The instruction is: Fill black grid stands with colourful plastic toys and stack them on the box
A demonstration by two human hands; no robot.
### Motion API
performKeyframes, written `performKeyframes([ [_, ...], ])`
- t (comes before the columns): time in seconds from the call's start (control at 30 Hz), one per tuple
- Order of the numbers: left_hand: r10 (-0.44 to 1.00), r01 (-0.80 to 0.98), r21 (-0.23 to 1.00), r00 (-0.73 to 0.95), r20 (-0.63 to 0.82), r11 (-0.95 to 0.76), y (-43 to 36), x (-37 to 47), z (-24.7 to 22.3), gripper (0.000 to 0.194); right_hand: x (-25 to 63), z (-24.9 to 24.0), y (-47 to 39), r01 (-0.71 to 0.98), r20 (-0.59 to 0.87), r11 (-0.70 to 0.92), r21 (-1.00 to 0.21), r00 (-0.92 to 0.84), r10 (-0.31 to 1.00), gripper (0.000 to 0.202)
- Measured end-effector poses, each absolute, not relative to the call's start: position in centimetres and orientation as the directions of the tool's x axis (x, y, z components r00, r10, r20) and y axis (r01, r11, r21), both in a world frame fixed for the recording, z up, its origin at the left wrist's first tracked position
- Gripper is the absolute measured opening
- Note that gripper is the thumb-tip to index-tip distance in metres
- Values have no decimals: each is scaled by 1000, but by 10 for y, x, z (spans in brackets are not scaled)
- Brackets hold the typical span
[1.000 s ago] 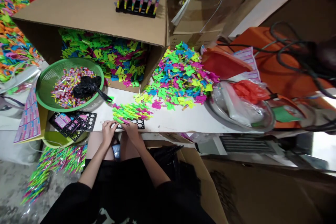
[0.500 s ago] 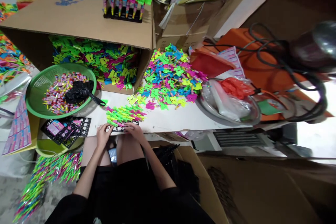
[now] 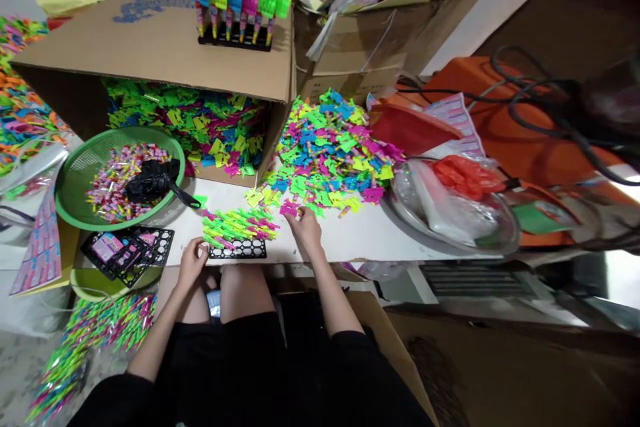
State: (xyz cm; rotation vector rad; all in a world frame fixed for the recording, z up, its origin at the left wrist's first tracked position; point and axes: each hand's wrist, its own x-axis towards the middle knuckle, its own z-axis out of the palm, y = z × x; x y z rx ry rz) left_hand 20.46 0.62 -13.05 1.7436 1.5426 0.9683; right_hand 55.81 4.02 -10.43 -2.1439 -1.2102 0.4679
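A black perforated rack [image 3: 239,251] lies at the near edge of the white table, its rear part filled with rows of green, yellow and pink plastic toy sticks [image 3: 235,225]. At the rack's left front corner my left hand [image 3: 193,263] is closed, thumb and fingers curled together on that corner. Off to the right of the rack, my right hand [image 3: 307,232] reaches over the table, its fingertips closed on a pink plastic toy piece [image 3: 288,208]. Just beyond it spreads a heap of mixed toy pieces [image 3: 333,147].
A green basket [image 3: 64,193] of small printed tubes and a black bag stands left. Behind lies an open cardboard box [image 3: 165,33] of toy pieces, with a filled rack [image 3: 235,40] on top. Right is a metal basin [image 3: 507,230] with plastic bags. Spare black racks [image 3: 159,243] lie left.
My right hand has left the rack and moved right to the pink piece by the heap. My left hand has stayed at the rack's left corner. The view has shifted slightly.
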Motion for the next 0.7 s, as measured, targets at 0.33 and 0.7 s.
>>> performKeyframes([
  [0.33, 961, 565, 787, 245, 127, -248, 33, 197, -124, 21, 566, -130, 45, 279, -21, -199, -940, 533, 846, 46],
  [0.7, 924, 566, 756, 359, 133, -329, 43, 194, -119, 23, 563, -116, 18, 118, -169, -236, -965, 412, 895, 56],
])
